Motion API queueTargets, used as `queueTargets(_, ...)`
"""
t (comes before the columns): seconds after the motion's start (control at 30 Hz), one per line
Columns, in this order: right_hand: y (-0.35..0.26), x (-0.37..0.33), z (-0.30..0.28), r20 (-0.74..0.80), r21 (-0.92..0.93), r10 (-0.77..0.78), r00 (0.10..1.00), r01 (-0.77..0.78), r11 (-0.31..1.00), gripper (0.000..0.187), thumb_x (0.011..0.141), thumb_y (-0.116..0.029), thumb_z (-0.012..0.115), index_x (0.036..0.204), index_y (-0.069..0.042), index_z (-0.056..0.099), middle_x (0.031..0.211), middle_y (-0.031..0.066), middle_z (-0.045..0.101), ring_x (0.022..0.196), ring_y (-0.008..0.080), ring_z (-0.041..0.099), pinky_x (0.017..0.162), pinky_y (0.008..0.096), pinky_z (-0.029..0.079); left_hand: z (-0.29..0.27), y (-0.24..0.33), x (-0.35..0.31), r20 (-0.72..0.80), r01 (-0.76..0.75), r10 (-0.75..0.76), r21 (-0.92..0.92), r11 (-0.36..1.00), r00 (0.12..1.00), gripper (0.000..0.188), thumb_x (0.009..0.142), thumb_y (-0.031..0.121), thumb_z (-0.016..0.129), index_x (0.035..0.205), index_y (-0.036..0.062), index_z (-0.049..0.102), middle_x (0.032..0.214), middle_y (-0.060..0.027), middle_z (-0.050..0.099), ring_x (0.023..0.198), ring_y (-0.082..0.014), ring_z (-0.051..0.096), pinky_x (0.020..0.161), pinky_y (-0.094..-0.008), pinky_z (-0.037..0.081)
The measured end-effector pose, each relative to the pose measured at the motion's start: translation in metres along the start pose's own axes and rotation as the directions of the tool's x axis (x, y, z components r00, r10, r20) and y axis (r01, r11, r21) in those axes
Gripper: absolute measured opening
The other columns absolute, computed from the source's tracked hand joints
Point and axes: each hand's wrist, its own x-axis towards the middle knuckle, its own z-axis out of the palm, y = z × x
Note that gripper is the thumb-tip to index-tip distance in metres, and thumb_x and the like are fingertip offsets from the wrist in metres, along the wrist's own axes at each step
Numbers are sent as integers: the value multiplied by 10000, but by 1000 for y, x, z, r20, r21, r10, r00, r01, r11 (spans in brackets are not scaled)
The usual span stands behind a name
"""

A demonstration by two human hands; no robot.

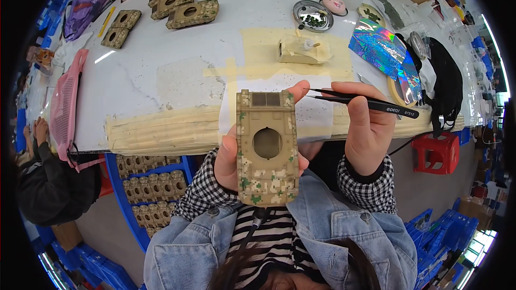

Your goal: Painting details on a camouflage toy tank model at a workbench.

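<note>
Upright before me, a tan model tank hull (267, 169) with a pixel camouflage pattern has a round hole in its middle and a dark grille at its far end. My left hand (228, 160) grips it from behind and along its sides, with a fingertip showing past the far right corner. Black tweezers (376, 103) are pinched in my right hand (370, 129). Their thin points reach left, close to that fingertip and just off the hull's corner. Whether the points hold anything is too small to tell. White paper (312, 113) with tiny dark specks lies beyond.
A tape-covered block (294, 53) stands past the paper. Farther right are a round metal dish (302, 9) of small green pieces and a shiny holographic sheet (376, 48). More camouflage hulls (192, 14) lie at the back left. A blue rack (124, 193) of hulls stands below the table edge.
</note>
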Motion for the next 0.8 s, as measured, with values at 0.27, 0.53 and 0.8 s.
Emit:
queueTargets(0.27,1,-1,-1,26,-29,-18,1000,19,999,199,909,-95,562,1040,51,595,986,118,641,923,158,607,826,271,468,-2,0,2,32,27,-27,-8,1000,999,1064,785,657,527,1408,-67,59,1458,-307,38,758,-317,662,520,-330,576)
queueTargets(0.53,0,-1,-3,-10,-45,-117,993,117,992,206,934,-137,523,1007,46,583,946,117,631,878,157,604,803,265,463,4,2,1,-22,34,-31,142,989,999,1062,770,699,498,1397,-76,131,1423,-361,99,706,-289,664,492,-316,563)
queueTargets(0.8,-9,12,-14,199,-121,-165,966,192,974,265,969,-185,433,987,65,521,912,150,585,867,203,606,781,309,492,10,11,-2,69,188,-185,-42,981,980,1080,745,533,674,1408,-77,79,1455,-196,240,1076,-246,579,920,-372,485)
